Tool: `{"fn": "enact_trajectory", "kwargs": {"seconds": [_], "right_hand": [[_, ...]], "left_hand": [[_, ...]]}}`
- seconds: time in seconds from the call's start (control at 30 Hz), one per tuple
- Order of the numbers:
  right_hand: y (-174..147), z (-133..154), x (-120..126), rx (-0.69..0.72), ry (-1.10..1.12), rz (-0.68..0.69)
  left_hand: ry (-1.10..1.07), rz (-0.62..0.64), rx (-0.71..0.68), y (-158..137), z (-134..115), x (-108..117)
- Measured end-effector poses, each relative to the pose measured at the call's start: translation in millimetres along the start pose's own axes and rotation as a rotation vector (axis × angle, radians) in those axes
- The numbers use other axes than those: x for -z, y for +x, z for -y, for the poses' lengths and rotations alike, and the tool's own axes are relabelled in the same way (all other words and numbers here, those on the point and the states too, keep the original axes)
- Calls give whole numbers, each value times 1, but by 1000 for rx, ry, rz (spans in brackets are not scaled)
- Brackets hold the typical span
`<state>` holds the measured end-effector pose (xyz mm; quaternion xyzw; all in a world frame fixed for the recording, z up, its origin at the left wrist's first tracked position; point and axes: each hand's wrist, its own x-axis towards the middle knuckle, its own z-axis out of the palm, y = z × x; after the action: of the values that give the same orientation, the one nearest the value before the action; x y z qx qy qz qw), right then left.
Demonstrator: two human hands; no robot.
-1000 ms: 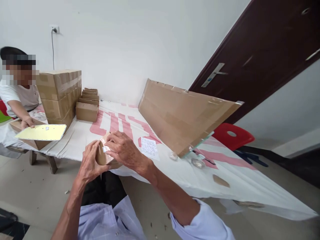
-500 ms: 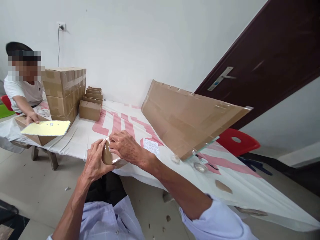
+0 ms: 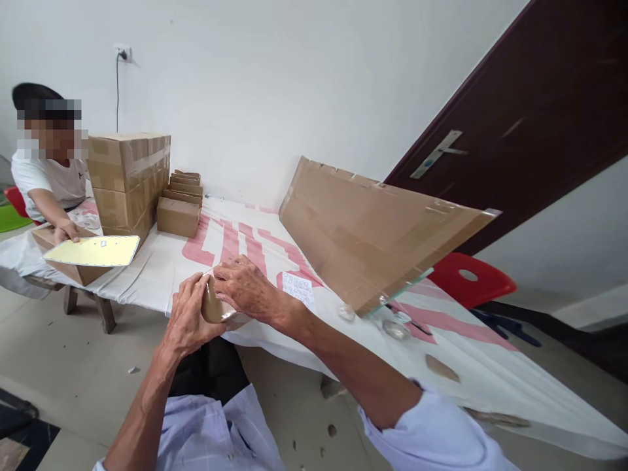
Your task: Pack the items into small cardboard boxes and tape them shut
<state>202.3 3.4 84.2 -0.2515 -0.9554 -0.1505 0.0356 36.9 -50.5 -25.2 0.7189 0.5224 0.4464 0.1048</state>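
A small cardboard box (image 3: 212, 306) with shiny clear tape on it is at the table's near edge, just above my lap. My left hand (image 3: 188, 311) grips it from the left side, thumb along the near face and fingers over the far edge. On top, my right hand (image 3: 248, 288) is closed, its bent fingertips pressed against the box's upper side. Whatever may be pinched under those fingertips is hidden. Just right of my right hand lies a white sheet with rows of small round stickers (image 3: 298, 288).
Taped boxes (image 3: 132, 176) are stacked at the left, beside a row of smaller boxes (image 3: 179, 216). A large cardboard sheet (image 3: 377, 229) leans at the right, near tape rolls (image 3: 396, 329). Across the left end, a person's hand (image 3: 67, 231) holds a yellow panel (image 3: 93, 252).
My hands and the box stay almost in place; the right fingers shift only slightly. The whole view has drifted a little. The other person's hand still holds the yellow panel.
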Motion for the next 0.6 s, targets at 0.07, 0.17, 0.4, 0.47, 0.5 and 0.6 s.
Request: {"fn": "enact_trajectory", "kwargs": {"seconds": [0.07, 0.17, 0.4, 0.47, 0.5, 0.6], "right_hand": [[-1, -1, 0, -2, 5, -11], [-2, 0, 0, -14, 3, -16], [1, 2, 2, -52, -37, -8], [1, 1, 4, -45, -35, -2], [0, 1, 5, -37, -33, 1], [-1, -1, 7, -6, -19, 13]], "left_hand": [[0, -1, 0, 0, 0, 0], [2, 3, -3, 0, -1, -1], [14, -12, -4, -1, -3, -4], [11, -16, -12, -1, -3, -4], [11, -16, -14, -1, -3, -4], [14, -14, -10, -1, -3, -4]]}}
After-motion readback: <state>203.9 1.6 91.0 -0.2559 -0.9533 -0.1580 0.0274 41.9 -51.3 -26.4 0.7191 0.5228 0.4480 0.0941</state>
